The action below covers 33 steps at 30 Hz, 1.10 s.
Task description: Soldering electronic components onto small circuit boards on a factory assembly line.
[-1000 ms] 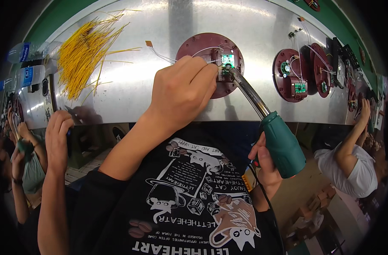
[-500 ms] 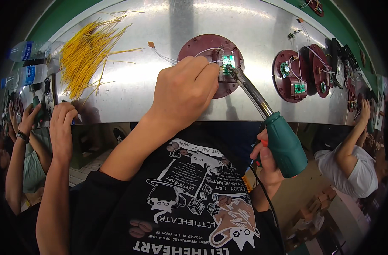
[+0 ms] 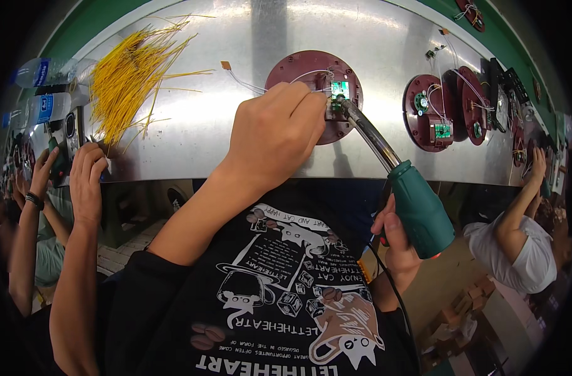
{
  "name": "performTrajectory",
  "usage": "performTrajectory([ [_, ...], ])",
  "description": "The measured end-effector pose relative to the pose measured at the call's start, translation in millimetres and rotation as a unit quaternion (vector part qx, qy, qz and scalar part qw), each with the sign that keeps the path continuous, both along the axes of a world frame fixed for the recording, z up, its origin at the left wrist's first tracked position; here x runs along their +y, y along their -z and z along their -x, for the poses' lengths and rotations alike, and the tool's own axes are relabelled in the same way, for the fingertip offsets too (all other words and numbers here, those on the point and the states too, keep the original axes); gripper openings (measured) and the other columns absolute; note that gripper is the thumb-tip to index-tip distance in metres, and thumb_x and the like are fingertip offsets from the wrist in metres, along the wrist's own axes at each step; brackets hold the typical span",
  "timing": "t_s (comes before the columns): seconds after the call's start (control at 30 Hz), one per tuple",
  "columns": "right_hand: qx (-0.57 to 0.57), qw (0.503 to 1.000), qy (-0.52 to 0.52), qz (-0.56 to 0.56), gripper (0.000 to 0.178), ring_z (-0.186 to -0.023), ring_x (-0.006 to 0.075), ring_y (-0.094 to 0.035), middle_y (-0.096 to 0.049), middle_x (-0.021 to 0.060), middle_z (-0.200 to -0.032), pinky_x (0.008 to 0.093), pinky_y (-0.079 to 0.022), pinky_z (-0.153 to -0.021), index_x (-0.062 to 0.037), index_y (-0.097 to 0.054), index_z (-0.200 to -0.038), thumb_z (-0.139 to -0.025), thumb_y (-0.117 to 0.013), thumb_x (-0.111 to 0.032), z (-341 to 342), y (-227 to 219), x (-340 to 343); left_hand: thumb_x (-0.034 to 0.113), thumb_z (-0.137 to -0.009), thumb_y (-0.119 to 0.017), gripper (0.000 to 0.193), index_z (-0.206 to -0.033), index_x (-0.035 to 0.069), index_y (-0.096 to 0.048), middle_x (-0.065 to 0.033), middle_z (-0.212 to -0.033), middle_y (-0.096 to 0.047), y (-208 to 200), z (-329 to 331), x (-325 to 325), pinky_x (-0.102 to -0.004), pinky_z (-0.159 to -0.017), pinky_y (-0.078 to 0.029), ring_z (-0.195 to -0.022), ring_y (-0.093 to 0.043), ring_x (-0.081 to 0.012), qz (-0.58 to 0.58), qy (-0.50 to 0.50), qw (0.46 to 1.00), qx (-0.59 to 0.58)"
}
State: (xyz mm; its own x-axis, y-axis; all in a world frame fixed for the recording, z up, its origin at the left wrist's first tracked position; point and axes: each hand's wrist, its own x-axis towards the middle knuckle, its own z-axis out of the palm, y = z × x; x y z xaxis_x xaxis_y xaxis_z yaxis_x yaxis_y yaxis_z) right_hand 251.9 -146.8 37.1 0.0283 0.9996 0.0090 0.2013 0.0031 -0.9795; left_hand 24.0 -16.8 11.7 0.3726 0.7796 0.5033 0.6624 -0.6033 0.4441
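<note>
A dark red round plastic base (image 3: 291, 65) lies on the metal bench, with a small green circuit board (image 3: 340, 89) in a raised housing at its right side. My left hand (image 3: 274, 139) is closed in a pinch beside the board, covering much of the base. What its fingertips grip is hidden. Thin white wires (image 3: 248, 86) run from a small orange tab (image 3: 226, 65) toward the base, partly behind that hand. My right hand (image 3: 398, 247) is wrapped round the green handle of a soldering iron (image 3: 422, 210). Its tip meets the lower part of the board.
Yellow wires (image 3: 126, 84) lie heaped at the left, near plastic bottles (image 3: 46, 109). More red bases (image 3: 418, 139) with wires and boards stand at the right. Co-workers' hands (image 3: 87, 175) and arms (image 3: 517, 216) reach the bench at both sides. The iron's black cord (image 3: 392, 285) hangs below its handle.
The base, its wires and the orange tab have shifted slightly right, along with my left hand. The iron stays at the board, its handle slightly higher. A co-worker's hand at left moved a little.
</note>
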Motion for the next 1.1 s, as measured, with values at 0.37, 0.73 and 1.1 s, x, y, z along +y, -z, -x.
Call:
performTrajectory([
  [0.37, 0.044, 0.995, 0.082, -0.046, 0.039, -0.054, 0.0197, -0.059, -0.062, 0.0219, -0.104, 0.0270, -0.048, -0.051, 0.0108, -0.059, -0.120, -0.091, -0.062, -0.016, 10.3, -0.7, -0.7, 0.001, -0.080, -0.073, 0.014, -0.093, 0.000, -0.068, -0.0093, -0.077, -0.061, 1.5, -1.5, -0.1, -0.0361, -0.056, -0.050, -0.066, -0.061, -0.0264, 0.008, 0.002, 1.000, 0.003],
  [0.73, 0.034, 0.992, 0.104, -0.055, 0.036, -0.054, 0.0201, -0.059, -0.061, 0.0238, -0.105, 0.0267, -0.048, -0.046, 0.0099, -0.060, -0.115, -0.090, -0.064, -0.015, 4.2, 2.0, -2.5, 0.000, -0.080, -0.071, 0.017, -0.096, 0.000, -0.067, -0.0089, -0.079, -0.059, 1.7, -3.2, -0.6, -0.0361, -0.056, -0.049, -0.067, -0.060, -0.0255, 0.000, 0.009, 1.000, 0.019],
  [1.1, 0.058, 0.991, 0.119, -0.029, 0.035, -0.056, 0.0194, -0.058, -0.061, 0.0236, -0.104, 0.0260, -0.049, -0.046, 0.0092, -0.060, -0.115, -0.089, -0.064, -0.015, 4.0, 2.8, -3.3, 0.004, -0.070, -0.064, 0.019, -0.089, 0.002, -0.063, -0.0055, -0.075, -0.051, 8.6, -3.3, -1.3, -0.0325, -0.052, -0.047, -0.066, -0.055, -0.0202, -0.049, 0.009, 0.998, 0.028],
])
